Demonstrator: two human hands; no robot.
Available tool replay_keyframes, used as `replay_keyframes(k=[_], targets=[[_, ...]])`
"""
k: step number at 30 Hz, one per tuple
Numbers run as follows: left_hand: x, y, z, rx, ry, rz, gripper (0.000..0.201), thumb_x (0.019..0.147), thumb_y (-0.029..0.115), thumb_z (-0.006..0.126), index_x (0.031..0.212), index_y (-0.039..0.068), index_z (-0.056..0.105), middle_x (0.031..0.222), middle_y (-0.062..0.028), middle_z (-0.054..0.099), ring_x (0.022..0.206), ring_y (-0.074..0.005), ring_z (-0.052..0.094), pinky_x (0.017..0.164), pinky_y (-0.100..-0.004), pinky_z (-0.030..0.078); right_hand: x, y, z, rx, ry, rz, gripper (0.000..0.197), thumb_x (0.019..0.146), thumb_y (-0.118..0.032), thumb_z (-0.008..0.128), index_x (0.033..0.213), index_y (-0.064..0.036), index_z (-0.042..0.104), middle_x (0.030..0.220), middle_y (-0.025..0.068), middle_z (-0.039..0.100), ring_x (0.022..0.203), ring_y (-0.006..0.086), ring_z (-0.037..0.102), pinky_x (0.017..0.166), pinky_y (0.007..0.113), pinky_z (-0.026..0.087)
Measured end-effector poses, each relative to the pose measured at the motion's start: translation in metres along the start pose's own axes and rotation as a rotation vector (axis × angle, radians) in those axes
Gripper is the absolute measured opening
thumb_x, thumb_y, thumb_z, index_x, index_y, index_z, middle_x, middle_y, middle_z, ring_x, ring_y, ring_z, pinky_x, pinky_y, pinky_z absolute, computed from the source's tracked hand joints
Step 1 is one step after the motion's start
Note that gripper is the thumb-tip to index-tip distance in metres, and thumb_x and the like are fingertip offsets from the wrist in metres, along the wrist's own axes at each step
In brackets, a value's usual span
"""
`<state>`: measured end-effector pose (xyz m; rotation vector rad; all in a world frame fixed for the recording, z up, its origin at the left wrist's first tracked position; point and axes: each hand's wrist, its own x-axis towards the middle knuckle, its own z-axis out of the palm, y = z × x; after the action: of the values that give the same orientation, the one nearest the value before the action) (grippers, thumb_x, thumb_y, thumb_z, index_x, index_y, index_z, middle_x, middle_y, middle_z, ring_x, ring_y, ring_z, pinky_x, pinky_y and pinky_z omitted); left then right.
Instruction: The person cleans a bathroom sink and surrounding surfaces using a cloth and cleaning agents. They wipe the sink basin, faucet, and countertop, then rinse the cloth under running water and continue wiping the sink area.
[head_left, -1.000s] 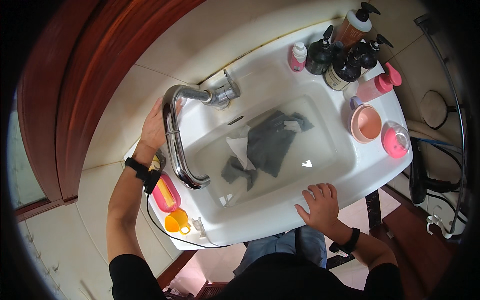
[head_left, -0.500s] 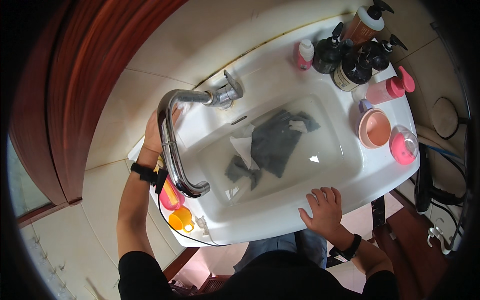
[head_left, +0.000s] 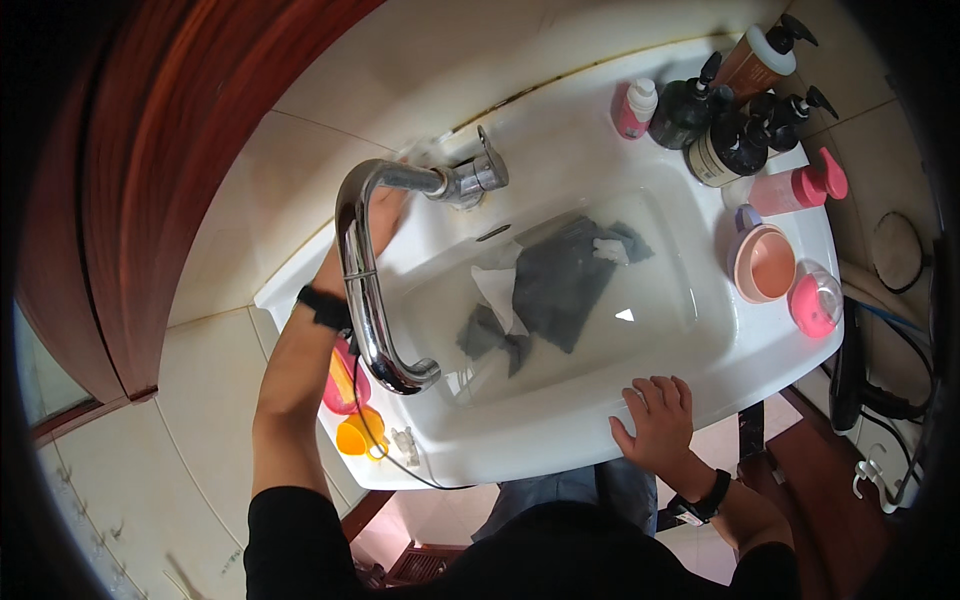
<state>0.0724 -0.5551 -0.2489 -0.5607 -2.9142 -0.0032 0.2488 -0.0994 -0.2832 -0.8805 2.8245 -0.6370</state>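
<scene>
A white sink (head_left: 560,425) holds cloudy water with a dark grey cloth (head_left: 560,290) in it and paler white pieces of fabric (head_left: 497,292) beside and on it. My left hand (head_left: 386,215) reaches behind the curved chrome faucet (head_left: 365,290), near the sink's back left edge. The faucet hides most of its fingers, so what it touches or holds does not show. My right hand (head_left: 660,420) rests on the sink's front rim, its fingers slightly spread over the edge, with nothing in them.
Several pump bottles (head_left: 728,145) crowd the back right corner. A pink cup (head_left: 765,265) and a pink round container (head_left: 815,305) stand on the right rim. At the left are a yellow cup (head_left: 360,432) and a pink holder (head_left: 343,385). A black cord (head_left: 415,478) crosses the rim.
My left hand has moved forward and to the right behind the faucet, toward its base. My right hand stays on the front rim. The whole view has shifted slightly.
</scene>
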Motion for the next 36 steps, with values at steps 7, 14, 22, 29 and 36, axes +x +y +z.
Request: replay_keyframes(k=[7, 14, 22, 29, 36], targets=[[-0.012, -0.003, -0.003, -0.116, 0.033, 0.121, 0.044, 0.071, -0.011, 0.061, 0.113, 0.000, 0.069, 0.121, -0.0173, 0.065, 0.117, -0.0382, 0.058, 0.101, -0.0470, 0.046, 0.002, -0.004, 0.000, 0.006, -0.016, 0.009, 0.039, 0.074, -0.031, 0.074, 0.102, -0.0061, 0.064, 0.111, 0.0101, 0.059, 0.109, 0.0313, 0.054, 0.100, 0.053, 0.041], [-0.011, -0.016, 0.002, -0.212, -0.038, 0.010, 0.040, 0.078, -0.002, 0.067, 0.118, 0.002, 0.066, 0.121, -0.0168, 0.064, 0.118, -0.0366, 0.058, 0.099, -0.0442, 0.049, -0.003, -0.005, -0.001, 0.013, -0.013, 0.013, 0.038, 0.073, -0.029, 0.074, 0.102, -0.0059, 0.065, 0.112, 0.0101, 0.062, 0.109, 0.0315, 0.056, 0.101, 0.054, 0.040], [-0.017, 0.008, -0.015, -0.059, 0.012, -0.022, 0.048, 0.076, -0.013, 0.059, 0.120, 0.003, 0.066, 0.120, -0.0206, 0.065, 0.115, -0.0397, 0.060, 0.099, -0.0446, 0.050, -0.003, -0.002, 0.004, 0.010, 0.014, 0.031, 0.036, 0.072, -0.029, 0.073, 0.100, -0.0072, 0.065, 0.111, 0.0093, 0.061, 0.109, 0.0306, 0.055, 0.100, 0.054, 0.041], [-0.012, -0.002, -0.004, -0.225, -0.086, 0.009, 0.041, 0.080, -0.003, 0.060, 0.121, -0.004, 0.062, 0.130, -0.0243, 0.060, 0.121, -0.0451, 0.056, 0.107, -0.0471, 0.044, 0.003, -0.004, 0.002, 0.016, -0.001, 0.021, 0.036, 0.072, -0.028, 0.072, 0.101, -0.0074, 0.064, 0.111, 0.0091, 0.060, 0.109, 0.0307, 0.055, 0.101, 0.054, 0.041], [0.009, -0.018, 0.007, -0.334, -0.095, 0.054, 0.051, 0.091, 0.009, 0.062, 0.141, 0.010, 0.053, 0.136, -0.0204, 0.059, 0.122, -0.0395, 0.058, 0.104, -0.0450, 0.047, 0.004, -0.007, -0.006, 0.012, -0.055, 0.016, 0.042, 0.073, -0.026, 0.073, 0.108, -0.0068, 0.063, 0.114, 0.0099, 0.060, 0.111, 0.0329, 0.054, 0.102, 0.054, 0.039]])
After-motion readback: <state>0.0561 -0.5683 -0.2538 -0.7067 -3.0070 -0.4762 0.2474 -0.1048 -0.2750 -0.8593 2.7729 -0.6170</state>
